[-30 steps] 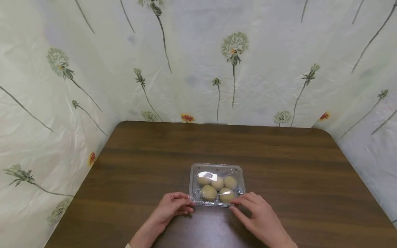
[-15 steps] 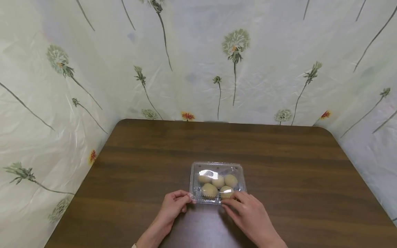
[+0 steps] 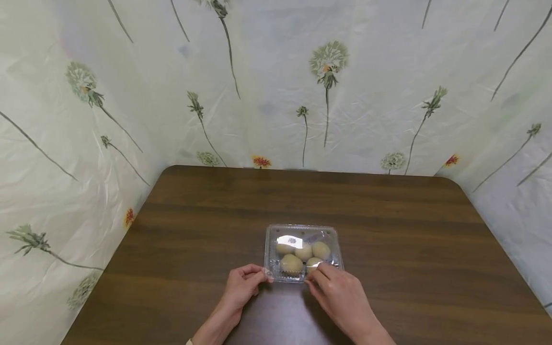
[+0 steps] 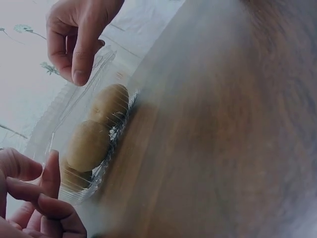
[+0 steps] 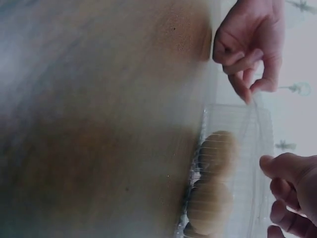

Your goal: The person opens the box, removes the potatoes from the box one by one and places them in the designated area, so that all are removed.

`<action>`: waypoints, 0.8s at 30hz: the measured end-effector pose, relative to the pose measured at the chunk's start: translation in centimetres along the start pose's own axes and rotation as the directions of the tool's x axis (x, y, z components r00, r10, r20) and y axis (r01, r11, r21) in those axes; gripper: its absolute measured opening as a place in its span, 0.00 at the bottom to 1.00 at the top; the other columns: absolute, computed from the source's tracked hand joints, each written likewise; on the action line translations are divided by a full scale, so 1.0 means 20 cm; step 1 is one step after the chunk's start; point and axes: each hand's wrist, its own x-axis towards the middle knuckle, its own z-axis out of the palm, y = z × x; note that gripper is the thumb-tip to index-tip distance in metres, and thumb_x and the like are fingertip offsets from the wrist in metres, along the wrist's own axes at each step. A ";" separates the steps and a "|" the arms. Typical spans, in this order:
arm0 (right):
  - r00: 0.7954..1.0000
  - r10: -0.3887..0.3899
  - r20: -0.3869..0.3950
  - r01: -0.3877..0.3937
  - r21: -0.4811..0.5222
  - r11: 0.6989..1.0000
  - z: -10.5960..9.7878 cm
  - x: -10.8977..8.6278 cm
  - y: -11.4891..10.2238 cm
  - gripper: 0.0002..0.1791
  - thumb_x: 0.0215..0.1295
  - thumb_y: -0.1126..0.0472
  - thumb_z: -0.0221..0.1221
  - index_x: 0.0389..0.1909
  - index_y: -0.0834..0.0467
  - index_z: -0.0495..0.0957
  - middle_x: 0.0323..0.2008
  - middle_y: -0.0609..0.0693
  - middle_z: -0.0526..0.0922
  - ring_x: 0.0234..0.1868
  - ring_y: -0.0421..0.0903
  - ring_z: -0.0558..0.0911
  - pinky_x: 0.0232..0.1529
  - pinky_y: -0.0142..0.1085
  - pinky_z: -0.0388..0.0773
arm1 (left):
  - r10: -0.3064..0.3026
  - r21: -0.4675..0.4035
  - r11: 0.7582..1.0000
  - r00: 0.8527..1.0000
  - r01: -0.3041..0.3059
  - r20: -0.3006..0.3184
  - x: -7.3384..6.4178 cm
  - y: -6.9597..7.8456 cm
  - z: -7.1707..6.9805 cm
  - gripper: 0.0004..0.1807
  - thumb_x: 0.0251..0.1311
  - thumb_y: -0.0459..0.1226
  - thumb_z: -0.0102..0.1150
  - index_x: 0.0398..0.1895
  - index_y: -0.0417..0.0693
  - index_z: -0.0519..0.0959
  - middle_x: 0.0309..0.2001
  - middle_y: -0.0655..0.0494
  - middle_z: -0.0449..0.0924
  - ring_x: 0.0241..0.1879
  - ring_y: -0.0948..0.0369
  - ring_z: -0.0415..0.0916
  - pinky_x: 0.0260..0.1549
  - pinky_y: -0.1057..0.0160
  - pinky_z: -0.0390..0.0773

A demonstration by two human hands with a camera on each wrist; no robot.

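your left hand (image 3: pixel 241 290): fingers curled in, pinching the clear container's (image 3: pixel 302 230) near left corner | your right hand (image 3: pixel 342 297): fingers bent, nearly closed, pinching the near edge right of middle | container's flat on the brown tabletop (image 3: pixel 194 225), right between your hands, five tan roundish things (image 3: pixel 291 264) inside | flowery sheeting (image 3: pixel 267 86) behind, fyi

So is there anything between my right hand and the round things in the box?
Yes: the clear plastic of the box. Your right hand is outside, its fingertips at the near edge, and the round things are inside. Nothing else visible stands between them.
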 end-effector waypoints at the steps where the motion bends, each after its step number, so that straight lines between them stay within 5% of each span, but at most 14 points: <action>1: 1.000 -0.009 -0.003 0.009 -0.002 1.000 0.00 0.00 0.00 0.02 0.58 0.59 0.61 0.29 0.52 0.82 0.30 0.40 0.77 0.26 0.42 0.79 0.24 0.37 0.77 | 0.000 0.000 1.000 1.000 0.000 -0.004 0.00 0.00 0.00 0.07 0.53 0.29 0.61 0.35 0.35 0.82 0.26 0.55 0.84 0.23 0.66 0.68 0.20 0.72 0.65; 8: 0.998 -0.044 -0.048 0.043 -0.015 0.999 0.02 0.00 0.02 0.12 0.69 0.55 0.52 0.29 0.52 0.80 0.29 0.41 0.76 0.22 0.42 0.77 0.20 0.35 0.74 | -0.004 -0.013 1.000 1.000 0.003 -0.006 0.01 -0.01 0.00 0.07 0.54 0.29 0.61 0.35 0.36 0.82 0.27 0.54 0.84 0.22 0.67 0.67 0.20 0.72 0.65; 24: 1.000 -0.015 -0.022 0.017 0.090 0.996 -0.03 0.03 0.07 0.08 0.67 0.54 0.60 0.29 0.51 0.80 0.29 0.38 0.75 0.25 0.36 0.73 0.25 0.32 0.70 | 0.025 0.005 1.000 1.000 -0.025 0.016 0.01 -0.02 0.00 0.07 0.60 0.31 0.61 0.38 0.34 0.81 0.30 0.51 0.85 0.27 0.64 0.75 0.22 0.72 0.69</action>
